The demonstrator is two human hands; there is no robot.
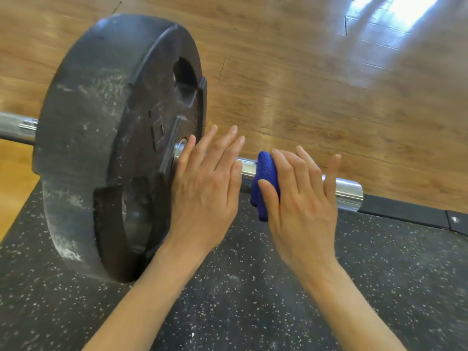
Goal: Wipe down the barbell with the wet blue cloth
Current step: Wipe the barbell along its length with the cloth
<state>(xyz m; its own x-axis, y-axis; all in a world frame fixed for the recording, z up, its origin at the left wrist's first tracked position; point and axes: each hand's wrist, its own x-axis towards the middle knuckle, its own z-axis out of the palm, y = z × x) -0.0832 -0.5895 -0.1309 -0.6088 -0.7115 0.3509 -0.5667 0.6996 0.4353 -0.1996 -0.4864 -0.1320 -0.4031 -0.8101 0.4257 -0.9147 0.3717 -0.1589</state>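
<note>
Chrome bar [348, 193] of the barbell crosses under both our hands, above speckled black rubber matting [379, 274]. Our right hand [301, 198] lies flat on the bar, fingers spread, pressing the blue cloth [266, 173] against it; the cloth shows at the thumb side, wrapped over the bar. Our left hand [205, 188] is open, fingers straight, laid on the bar just left of the cloth, beside the black weight plate [101, 122]. Wooden floor [304, 84] beyond the fingertips.

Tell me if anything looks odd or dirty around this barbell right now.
The black weight plate is streaked with pale chalky residue along its rim and face. The blue cloth sits bunched on the chrome sleeve under the right hand, whose fingers are spread open rather than gripping. Nothing looks damaged.
</note>
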